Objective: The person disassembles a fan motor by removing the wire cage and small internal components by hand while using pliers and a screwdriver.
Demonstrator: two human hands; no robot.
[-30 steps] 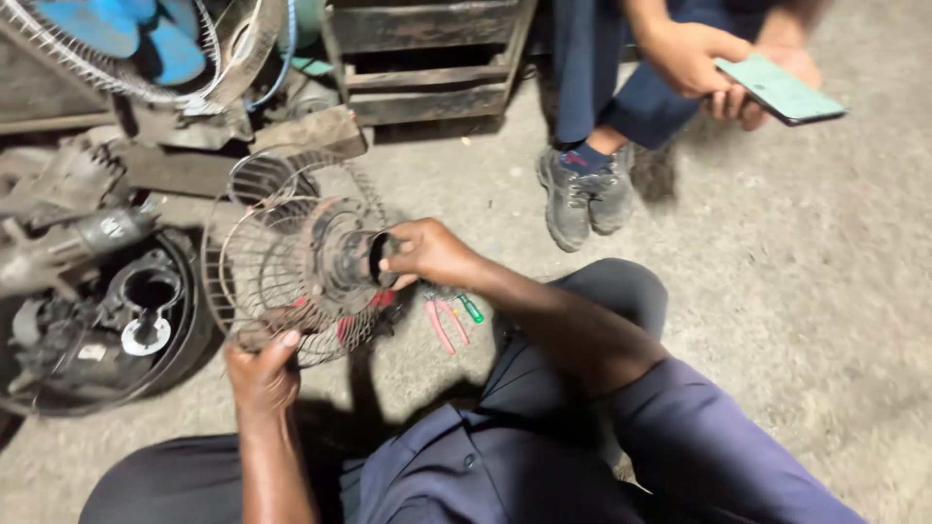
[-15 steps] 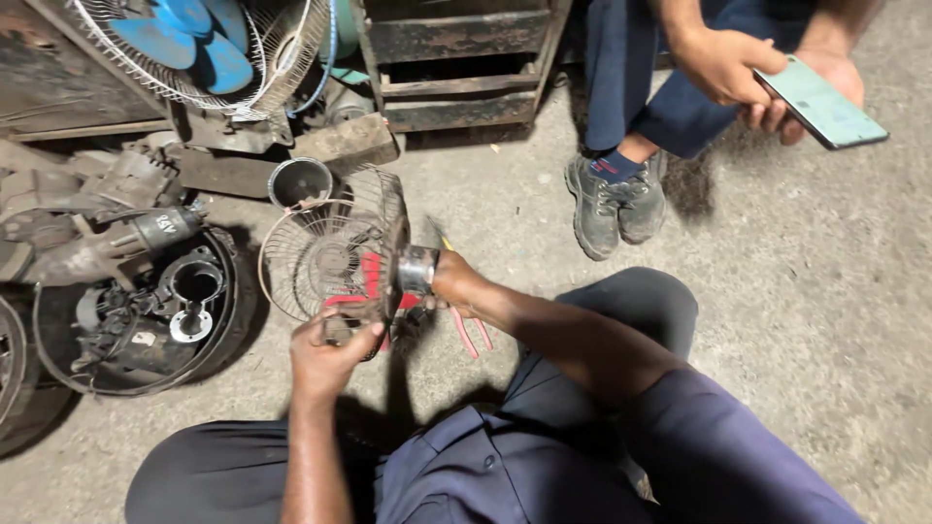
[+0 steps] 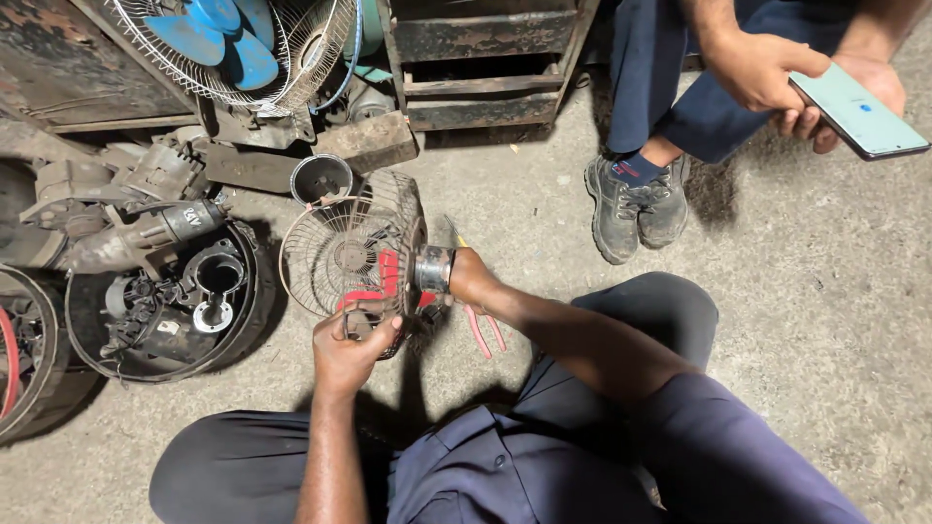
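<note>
While both hands work, one small wire fan cage (image 3: 340, 254) sits gripped between them.

Left hand (image 3: 351, 347) clutches the cage's lower rim; right hand (image 3: 473, 278) wraps what looks like one metal motor housing (image 3: 433, 269). One pair of red-handled pliers (image 3: 482, 330) lies just under the right wrist.

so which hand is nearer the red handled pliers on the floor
Right. The right hand grips the fan's motor housing just above the pliers; the left hand holds the wire fan guard, farther off.
</note>
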